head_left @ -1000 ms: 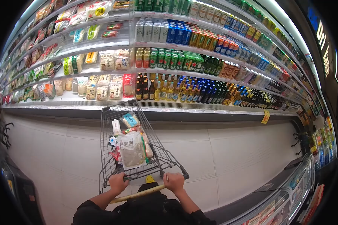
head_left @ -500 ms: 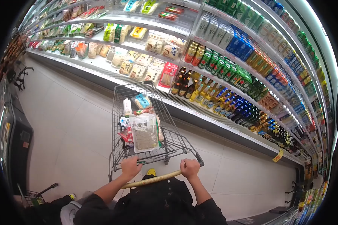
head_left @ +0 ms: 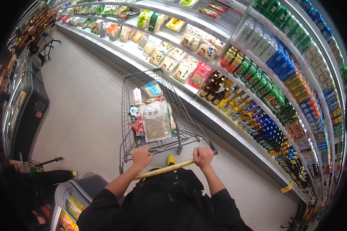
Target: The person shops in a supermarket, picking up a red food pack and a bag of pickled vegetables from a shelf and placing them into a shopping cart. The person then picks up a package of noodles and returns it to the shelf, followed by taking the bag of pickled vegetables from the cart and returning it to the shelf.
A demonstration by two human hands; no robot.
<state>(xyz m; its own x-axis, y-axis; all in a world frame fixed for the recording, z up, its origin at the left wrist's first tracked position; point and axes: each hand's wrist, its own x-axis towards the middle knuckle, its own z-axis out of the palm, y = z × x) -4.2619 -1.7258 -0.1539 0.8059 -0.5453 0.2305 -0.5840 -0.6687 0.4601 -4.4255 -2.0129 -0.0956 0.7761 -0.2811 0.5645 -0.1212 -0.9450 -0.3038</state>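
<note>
My right hand [head_left: 203, 157] is closed around the right end of the yellow handle [head_left: 165, 169] of a grey wire shopping cart [head_left: 187, 127]. My left hand [head_left: 142, 157] is closed at the cart's rear rim, beyond the handle, with the forearm over the handle's left end. A small dark green piece shows by its fingers; I cannot tell whether it belongs to the cart. In the cart, a clear-and-white pack of noodles [head_left: 157, 122] lies on top. Around it are a blue-labelled pack [head_left: 153, 89], a white carton or bottle [head_left: 137, 96] and a red packet [head_left: 136, 125].
A lit refrigerated shelf [head_left: 115, 49] runs along the right, with packaged noodles [head_left: 184, 70], green beer cans [head_left: 254, 79] and bottles [head_left: 216, 90]. Dark freezer cabinets [head_left: 29, 102] stand left. Another person's leg [head_left: 52, 175] and another cart [head_left: 46, 163] are at lower left.
The view has shifted and turned, so the shelves sit further right and more of the left aisle shows. Both hands stay closed at the cart. A person at the far upper left has come into view.
</note>
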